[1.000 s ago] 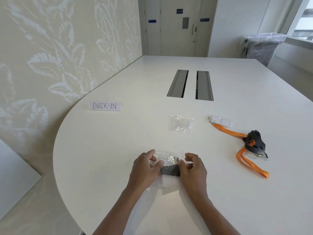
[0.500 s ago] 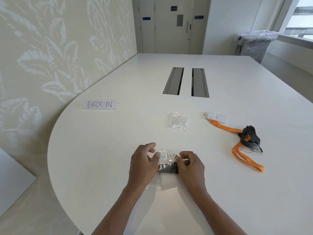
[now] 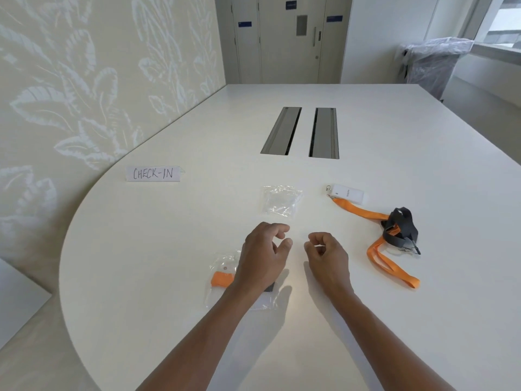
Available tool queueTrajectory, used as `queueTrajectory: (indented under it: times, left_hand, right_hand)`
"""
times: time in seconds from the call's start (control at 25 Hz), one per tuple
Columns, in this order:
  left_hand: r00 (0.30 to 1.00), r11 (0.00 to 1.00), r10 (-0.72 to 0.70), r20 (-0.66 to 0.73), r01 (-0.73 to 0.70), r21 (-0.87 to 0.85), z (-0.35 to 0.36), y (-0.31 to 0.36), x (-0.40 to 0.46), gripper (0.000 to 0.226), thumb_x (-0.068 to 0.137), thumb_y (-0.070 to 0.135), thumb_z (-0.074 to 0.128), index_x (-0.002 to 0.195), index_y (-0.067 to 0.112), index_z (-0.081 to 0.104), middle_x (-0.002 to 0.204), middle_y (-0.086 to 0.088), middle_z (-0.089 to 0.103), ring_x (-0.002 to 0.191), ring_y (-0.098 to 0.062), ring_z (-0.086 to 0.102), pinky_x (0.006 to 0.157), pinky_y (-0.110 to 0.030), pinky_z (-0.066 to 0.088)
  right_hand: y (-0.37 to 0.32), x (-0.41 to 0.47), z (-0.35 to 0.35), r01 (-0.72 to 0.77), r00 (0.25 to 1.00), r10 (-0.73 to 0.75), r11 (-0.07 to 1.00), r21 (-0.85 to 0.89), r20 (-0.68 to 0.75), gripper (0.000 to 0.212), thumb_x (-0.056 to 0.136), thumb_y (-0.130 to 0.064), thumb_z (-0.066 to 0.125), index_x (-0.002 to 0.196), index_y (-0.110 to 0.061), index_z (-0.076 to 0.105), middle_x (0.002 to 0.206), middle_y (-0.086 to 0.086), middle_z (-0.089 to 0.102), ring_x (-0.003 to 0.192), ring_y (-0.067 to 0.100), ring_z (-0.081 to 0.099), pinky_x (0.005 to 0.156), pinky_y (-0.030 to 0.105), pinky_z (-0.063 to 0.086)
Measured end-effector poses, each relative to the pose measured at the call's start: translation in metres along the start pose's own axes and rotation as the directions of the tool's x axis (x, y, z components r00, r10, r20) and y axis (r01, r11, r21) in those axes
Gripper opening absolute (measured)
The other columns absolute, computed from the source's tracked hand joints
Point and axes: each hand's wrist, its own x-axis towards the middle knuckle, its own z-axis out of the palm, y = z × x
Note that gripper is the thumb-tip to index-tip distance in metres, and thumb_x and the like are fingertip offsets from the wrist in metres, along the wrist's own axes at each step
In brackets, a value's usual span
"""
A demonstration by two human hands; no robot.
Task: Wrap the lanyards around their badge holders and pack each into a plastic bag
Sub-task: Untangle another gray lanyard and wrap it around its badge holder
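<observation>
A clear plastic bag (image 3: 224, 273) holding a badge holder wrapped in orange lanyard lies on the white table (image 3: 141, 249), partly hidden under my left wrist. My left hand (image 3: 265, 256) hovers just beyond it, fingers loosely curled, holding nothing. My right hand (image 3: 327, 255) is beside it, also loosely curled and holding nothing. An empty clear plastic bag (image 3: 280, 200) lies a little farther ahead. To the right, a white badge holder (image 3: 348, 193) lies flat with its orange lanyard (image 3: 390, 262) trailing toward me, tangled with a black strap (image 3: 401, 225).
A paper sign reading CHECK-IN (image 3: 152, 173) lies at the left of the table. Two grey cable slots (image 3: 300, 132) sit in the table's middle. A patterned wall (image 3: 84, 80) runs along the left edge. A covered bin (image 3: 434, 63) stands at the back right.
Both hands have let go of the bagged badge and moved forward, away from me. The filled bag now lies on the table under my left wrist.
</observation>
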Motion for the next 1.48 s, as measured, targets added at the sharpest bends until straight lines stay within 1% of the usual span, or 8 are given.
queueTrajectory:
  times: [0.24,0.4,0.52,0.72,0.88,0.96,1.2,1.48]
  left_hand:
    - [0.984,0.999,0.002,0.177,0.005,-0.043,0.063,0.038,0.020,0.032,0.092,0.031,0.067,0.124,0.028,0.066,0.109,0.013,0.063,0.067,0.001,0.058,0.079,-0.024,0.048]
    - [0.966,0.996,-0.006,0.260,0.029,-0.085,0.104,0.061,0.028,0.032,0.092,0.035,0.067,0.123,0.031,0.066,0.109,0.015,0.066,0.075,0.003,0.062,0.070,-0.017,0.044]
    - [0.962,0.994,-0.002,0.274,0.033,-0.109,0.130,0.069,0.030,0.033,0.092,0.034,0.067,0.125,0.030,0.065,0.110,0.014,0.066,0.077,0.001,0.063,0.072,-0.017,0.045]
    - [0.966,0.988,-0.026,0.256,0.064,-0.141,0.169,0.080,0.032,0.039,0.093,0.030,0.068,0.131,0.028,0.062,0.115,0.011,0.064,0.082,-0.002,0.063,0.072,-0.013,0.046]
    - [0.972,0.979,-0.054,0.227,0.097,-0.180,0.192,0.085,0.027,0.039,0.094,0.030,0.067,0.132,0.025,0.062,0.114,0.004,0.066,0.089,-0.012,0.067,0.079,-0.024,0.057]
    - [0.981,0.973,-0.064,0.186,0.102,-0.207,0.195,0.082,0.027,0.038,0.094,0.032,0.067,0.131,0.024,0.064,0.110,0.005,0.068,0.088,-0.011,0.068,0.076,-0.018,0.056]
    - [0.990,0.989,-0.053,0.128,0.071,-0.133,0.200,0.083,0.023,0.038,0.095,0.035,0.066,0.132,0.027,0.062,0.110,0.009,0.067,0.085,-0.010,0.067,0.071,-0.011,0.051]
    - [0.994,0.996,-0.034,0.105,0.042,-0.081,0.201,0.084,0.020,0.042,0.094,0.038,0.066,0.134,0.028,0.059,0.108,0.010,0.066,0.086,-0.012,0.066,0.074,-0.017,0.053]
  right_hand:
    - [0.006,0.035,-0.062,0.024,0.992,-0.010,0.994,0.107,-0.128,0.017,0.096,-0.020,0.058,0.111,-0.022,0.065,0.105,-0.010,0.070,0.090,0.010,0.067,0.075,0.029,0.054]
    - [0.013,0.051,-0.101,0.054,0.982,-0.033,0.993,0.106,-0.185,0.016,0.096,-0.015,0.055,0.107,-0.021,0.065,0.100,-0.003,0.069,0.083,0.014,0.065,0.070,0.023,0.049]
    - [0.024,0.055,-0.124,0.124,0.961,-0.100,0.989,0.080,-0.256,0.023,0.094,-0.006,0.053,0.103,-0.023,0.065,0.100,-0.004,0.069,0.085,0.010,0.067,0.072,0.014,0.049]
    - [0.057,0.068,-0.159,0.123,0.924,-0.125,0.992,-0.029,-0.361,0.022,0.092,-0.007,0.053,0.104,-0.022,0.063,0.111,-0.006,0.060,0.089,0.010,0.061,0.079,0.027,0.050]
    - [0.082,0.075,-0.171,0.115,0.935,-0.130,0.991,-0.064,-0.330,0.022,0.093,-0.011,0.054,0.106,-0.024,0.067,0.111,-0.007,0.061,0.081,0.003,0.059,0.072,0.024,0.050]
    - [0.088,0.076,-0.169,0.125,0.948,-0.143,0.989,-0.081,-0.283,0.021,0.092,-0.014,0.056,0.107,-0.024,0.067,0.110,-0.007,0.060,0.086,0.001,0.059,0.074,0.021,0.048]
    - [0.090,0.083,-0.164,0.054,0.983,-0.090,0.975,-0.216,-0.161,0.028,0.090,-0.023,0.060,0.116,-0.019,0.068,0.115,0.000,0.058,0.107,0.021,0.053,0.090,0.035,0.048]
    - [0.089,0.083,-0.169,0.082,0.983,-0.111,0.979,-0.188,-0.149,0.008,0.092,-0.020,0.062,0.086,-0.018,0.067,0.109,-0.002,0.059,0.107,0.024,0.052,0.086,0.035,0.046]
